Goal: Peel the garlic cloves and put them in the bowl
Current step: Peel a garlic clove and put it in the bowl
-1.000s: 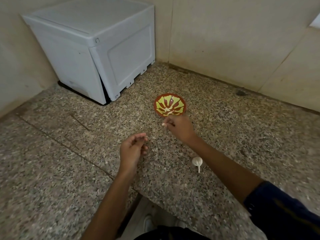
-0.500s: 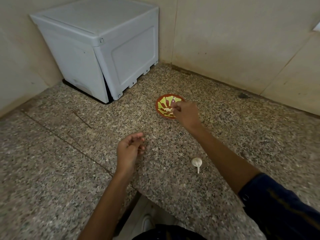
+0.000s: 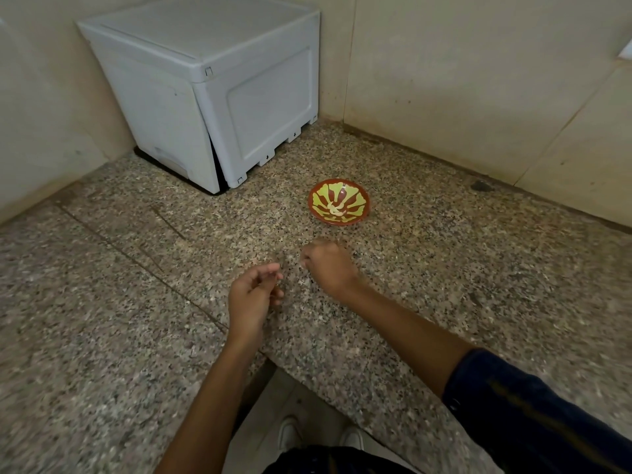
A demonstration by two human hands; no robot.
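Head view: countertop corner, seen from above.
Bowl [image 3: 339, 202]: on granite counter [image 3: 478, 285], pale peeled cloves [image 3: 337, 209] now inside.
Right hand [image 3: 326, 265]: back from over the bowl, fingers curled, seemingly empty; blurred.
Left hand [image 3: 251, 295]: loosely curled, fingertips close, possibly pinching a scrap of skin.
Garlic bulb: no longer visible, likely hidden behind right forearm.
Meaning: one clove delivered; next clove due.
Beyond: white box [image 3: 212, 87] against wall.

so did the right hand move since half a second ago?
Yes. The right hand has pulled back from over the bowl toward the person.
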